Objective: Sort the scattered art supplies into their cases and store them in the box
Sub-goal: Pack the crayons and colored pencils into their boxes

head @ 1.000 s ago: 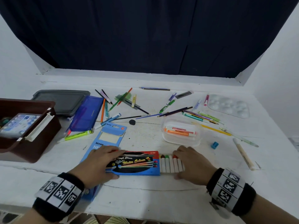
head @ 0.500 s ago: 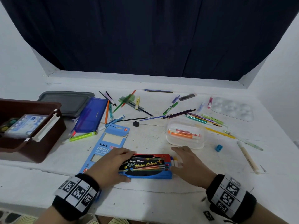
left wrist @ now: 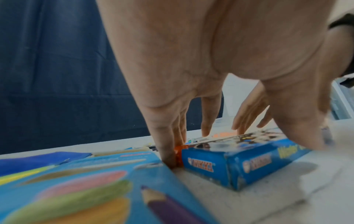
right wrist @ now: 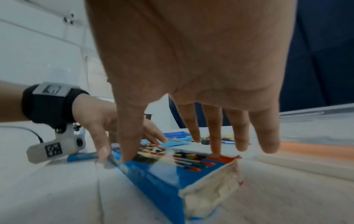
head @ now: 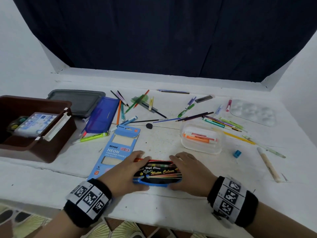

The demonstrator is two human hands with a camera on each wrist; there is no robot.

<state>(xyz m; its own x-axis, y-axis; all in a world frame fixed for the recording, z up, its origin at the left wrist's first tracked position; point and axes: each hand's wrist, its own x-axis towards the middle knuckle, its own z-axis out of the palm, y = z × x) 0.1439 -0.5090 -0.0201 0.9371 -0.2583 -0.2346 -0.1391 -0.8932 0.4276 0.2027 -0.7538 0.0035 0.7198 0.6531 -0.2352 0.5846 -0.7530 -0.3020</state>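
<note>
The blue and black water colour box (head: pixel 157 174) lies flat near the table's front edge. My left hand (head: pixel 137 170) holds its left end, with fingers (left wrist: pixel 166 144) down the far side and the thumb on the near side. At the right end my right hand (head: pixel 181 170) spans the box, thumb (right wrist: pixel 128 148) on the near edge and a finger on the far edge; the other fingers stay spread. The box's right end (right wrist: pixel 210 195) shows a white inside. The brown storage box (head: pixel 34 152) stands at the left with paint sets in it.
A blue Neon pencil carton (head: pixel 118 148) lies under my left hand's side. Beyond are a clear tub (head: pixel 202 140) of orange markers, a blue pencil case (head: pixel 103 115), a grey lid (head: pixel 77 102), a palette (head: pixel 253 112), a blue sharpener (head: pixel 237 153) and several scattered pencils (head: pixel 221 122).
The row of white paint tubes that stuck out of the box's right end has slid inside. My right hand moved left onto the box; the left hand kept its hold.
</note>
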